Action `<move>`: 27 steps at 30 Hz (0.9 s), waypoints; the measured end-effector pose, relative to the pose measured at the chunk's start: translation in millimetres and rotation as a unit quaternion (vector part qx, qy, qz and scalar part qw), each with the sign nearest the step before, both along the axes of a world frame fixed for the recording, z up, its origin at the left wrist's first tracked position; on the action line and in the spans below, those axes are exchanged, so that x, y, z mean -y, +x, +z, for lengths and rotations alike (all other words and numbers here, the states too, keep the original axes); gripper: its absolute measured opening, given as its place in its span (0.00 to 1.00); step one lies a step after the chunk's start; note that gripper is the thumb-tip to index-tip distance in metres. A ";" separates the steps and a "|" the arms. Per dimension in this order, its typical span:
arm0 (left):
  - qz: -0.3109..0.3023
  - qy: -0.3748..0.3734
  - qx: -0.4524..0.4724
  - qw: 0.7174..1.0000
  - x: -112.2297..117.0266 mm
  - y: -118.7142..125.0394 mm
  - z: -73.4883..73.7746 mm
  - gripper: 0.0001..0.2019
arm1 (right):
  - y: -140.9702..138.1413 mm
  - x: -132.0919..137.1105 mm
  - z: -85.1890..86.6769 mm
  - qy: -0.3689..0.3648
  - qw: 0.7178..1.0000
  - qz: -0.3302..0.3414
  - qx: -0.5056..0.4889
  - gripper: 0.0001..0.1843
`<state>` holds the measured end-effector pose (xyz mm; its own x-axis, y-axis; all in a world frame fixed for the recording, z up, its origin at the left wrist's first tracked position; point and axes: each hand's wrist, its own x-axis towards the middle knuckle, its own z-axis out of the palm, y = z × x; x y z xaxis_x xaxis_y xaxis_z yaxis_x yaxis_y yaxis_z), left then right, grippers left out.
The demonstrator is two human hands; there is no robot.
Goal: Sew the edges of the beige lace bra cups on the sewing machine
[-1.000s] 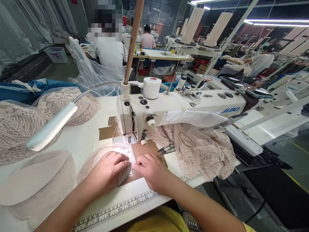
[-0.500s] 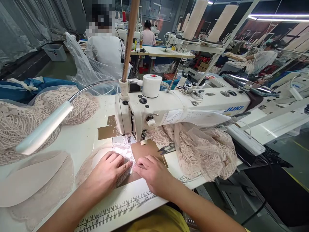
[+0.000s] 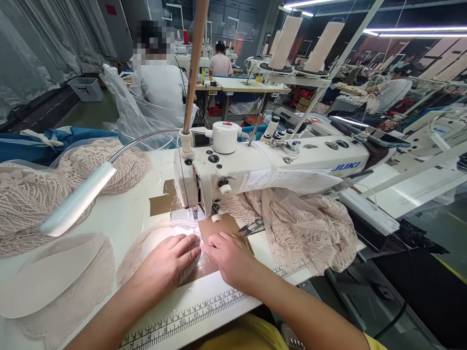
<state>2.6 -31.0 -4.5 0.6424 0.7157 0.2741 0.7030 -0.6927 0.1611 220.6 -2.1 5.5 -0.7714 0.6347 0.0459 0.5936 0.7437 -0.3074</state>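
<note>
Beige lace fabric [image 3: 128,260] lies under the needle area of a white sewing machine [image 3: 233,163], lit brightly near the presser foot [image 3: 195,214]. My left hand [image 3: 173,257] rests flat on this lace, fingers stretched toward its right edge. Close beside it, my right hand [image 3: 229,257] has its fingers curled, with thumb and forefinger pinching the lace edge. Thread snips [image 3: 252,227] lie just beyond the right hand, by the brown plate [image 3: 221,227]. The stitching point itself is partly hidden by the machine head.
Bunched lace [image 3: 310,228] sits at the right of the table and more lace [image 3: 32,194] at the left. Lace pieces with a smooth oval panel [image 3: 47,282] lie front left. A lamp [image 3: 78,199] overhangs the left side. A printed ruler [image 3: 182,316] lines the front edge. Co-workers sit beyond.
The camera view has shifted slightly. My left hand's fingers have straightened and flattened on the lace; my right hand stays pinched at its edge.
</note>
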 end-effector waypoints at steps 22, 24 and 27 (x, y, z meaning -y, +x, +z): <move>0.044 0.017 -0.069 0.997 -5.3 4.1 -1.7 0.22 | -2.8 0.7 -3.4 0.028 0.999 -0.011 0.012 0.11; 0.036 0.018 -0.063 0.997 -7.8 2.2 -2.2 0.23 | -4.0 -1.6 -1.4 0.024 0.999 -0.008 0.021 0.11; 0.032 0.012 -0.048 0.998 -14.2 -2.2 -3.4 0.23 | -6.9 -7.7 4.0 0.008 0.999 -0.009 0.039 0.10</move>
